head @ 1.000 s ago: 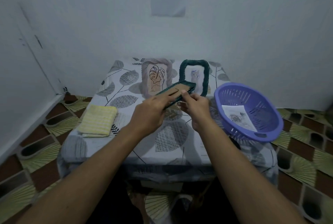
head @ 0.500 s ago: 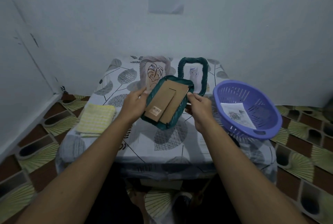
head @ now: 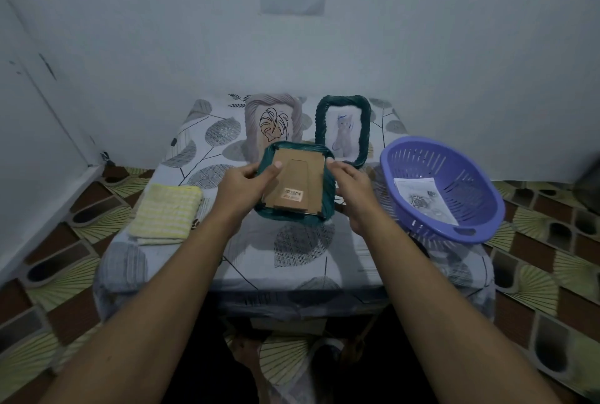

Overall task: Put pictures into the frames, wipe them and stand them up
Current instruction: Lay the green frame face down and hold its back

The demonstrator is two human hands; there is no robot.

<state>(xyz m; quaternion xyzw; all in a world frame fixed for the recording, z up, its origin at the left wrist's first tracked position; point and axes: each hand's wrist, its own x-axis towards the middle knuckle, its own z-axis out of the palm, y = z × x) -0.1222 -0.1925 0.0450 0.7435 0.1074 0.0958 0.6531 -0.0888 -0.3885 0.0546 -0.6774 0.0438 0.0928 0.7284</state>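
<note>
The left hand (head: 245, 190) and right hand (head: 355, 190) grip the left and right edges of the green frame (head: 300, 176), held cardboard back up over the table's (head: 246, 260) middle, left of the purple basket (head: 467, 182).

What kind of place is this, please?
Probably a corner of a room at home: a small cloth-covered table, patterned floor tiles and plain white walls.
</note>
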